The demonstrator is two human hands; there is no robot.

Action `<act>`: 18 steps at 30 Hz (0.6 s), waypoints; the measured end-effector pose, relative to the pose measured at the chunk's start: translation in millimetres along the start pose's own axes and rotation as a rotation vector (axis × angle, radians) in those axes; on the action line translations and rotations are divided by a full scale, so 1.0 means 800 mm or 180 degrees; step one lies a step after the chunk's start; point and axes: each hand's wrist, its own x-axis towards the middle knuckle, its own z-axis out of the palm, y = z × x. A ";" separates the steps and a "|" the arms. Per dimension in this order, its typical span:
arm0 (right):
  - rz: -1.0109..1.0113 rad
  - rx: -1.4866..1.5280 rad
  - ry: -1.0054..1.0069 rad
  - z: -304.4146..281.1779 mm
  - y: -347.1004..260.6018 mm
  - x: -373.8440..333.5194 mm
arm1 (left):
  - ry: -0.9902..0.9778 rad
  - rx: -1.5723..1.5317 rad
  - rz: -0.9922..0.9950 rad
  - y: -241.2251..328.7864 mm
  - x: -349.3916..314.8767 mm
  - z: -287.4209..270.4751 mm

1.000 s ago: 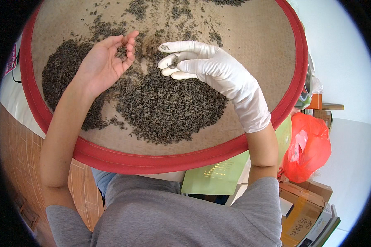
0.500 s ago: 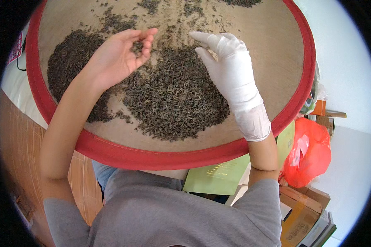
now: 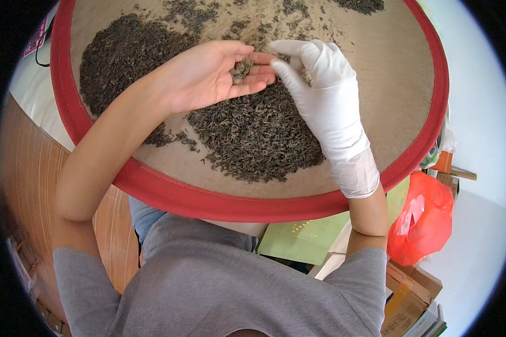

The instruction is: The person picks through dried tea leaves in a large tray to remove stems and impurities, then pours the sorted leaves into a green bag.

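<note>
My bare left hand (image 3: 205,78) is turned palm up and cupped, with a small clump of pale, dry tea leaves (image 3: 242,69) lying in it. Its fingertips meet the thumb side of my right hand (image 3: 330,84), which wears a white glove. The gloved fingers are curled, thumb and forefinger tips apart; pale bits show in the hollow behind the thumb, too small to name. Under both hands a mound of dark, curled tea leaves (image 3: 256,140) lies on a large round tray (image 3: 230,209) with a red cloth rim. A second dark heap (image 3: 123,59) spreads to the left.
Loose leaves (image 3: 194,14) are scattered at the far side, with another small pile (image 3: 362,4) at the far edge. On the right are a red plastic bag (image 3: 424,219), cardboard boxes (image 3: 405,303) and a white wall. A green bag (image 3: 295,238) sits below the tray's rim.
My left hand has moved right and opened palm up, showing the clump in it; it now meets the gloved hand. The view has shifted slightly.
</note>
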 end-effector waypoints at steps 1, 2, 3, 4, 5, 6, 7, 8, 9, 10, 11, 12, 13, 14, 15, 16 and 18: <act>-0.0002 0.0015 0.0065 0.002 0.003 0.000 | -0.0021 -0.0066 0.0000 0.000 0.000 -0.002; -0.0004 0.0030 0.0130 0.003 0.004 0.000 | 0.0077 -0.0060 0.0125 0.000 -0.001 -0.003; -0.0041 0.0069 0.0106 0.001 0.004 0.000 | 0.0144 -0.0061 0.0224 0.001 -0.001 -0.006; -0.0072 0.0108 0.0079 -0.001 0.006 0.001 | 0.0211 -0.0062 0.0317 0.003 0.000 -0.009; -0.0105 0.0149 0.0053 -0.002 0.005 0.001 | 0.0280 -0.0064 0.0411 0.005 -0.001 -0.009; -0.0213 0.0436 0.0003 0.001 0.003 -0.002 | 0.0572 -0.0068 0.0537 0.006 0.000 -0.005; -0.0699 0.0448 -0.0265 0.001 -0.004 0.000 | 0.0541 -0.0068 0.0605 0.007 0.000 -0.011; -0.0998 0.0545 -0.0449 0.006 -0.015 -0.004 | 0.0512 -0.0066 0.0673 0.011 0.002 -0.020; -0.1298 0.0641 -0.0632 0.013 -0.028 -0.010 | 0.0483 -0.0063 0.0740 0.012 0.002 -0.026; -0.1417 0.0806 -0.0795 0.021 -0.043 -0.017 | 0.0631 -0.0131 0.0810 0.014 0.002 -0.022; -0.1421 0.0886 -0.1149 0.024 -0.060 -0.019 | 0.0607 -0.0210 0.0784 0.014 0.002 -0.026; -0.1385 0.0613 -0.1370 0.025 -0.067 -0.024 | 0.0582 -0.0287 0.0756 0.017 0.007 -0.032; -0.1354 0.0338 -0.1586 0.029 -0.071 -0.030 | 0.0560 -0.0363 0.0736 0.019 0.009 -0.038; -0.1192 0.0282 -0.1544 0.034 -0.067 -0.031 | 0.0481 -0.0371 0.0767 0.020 0.009 -0.042; -0.1026 0.0225 -0.1501 0.039 -0.060 -0.029 | 0.0462 -0.0375 0.0780 0.020 0.008 -0.046; -0.0859 0.0142 -0.1643 0.034 -0.055 -0.023 | 0.0433 -0.0388 0.0802 0.021 0.008 -0.048; -0.0722 0.0093 -0.1683 0.028 -0.052 -0.018 | 0.0421 -0.0418 0.0817 0.022 0.007 -0.050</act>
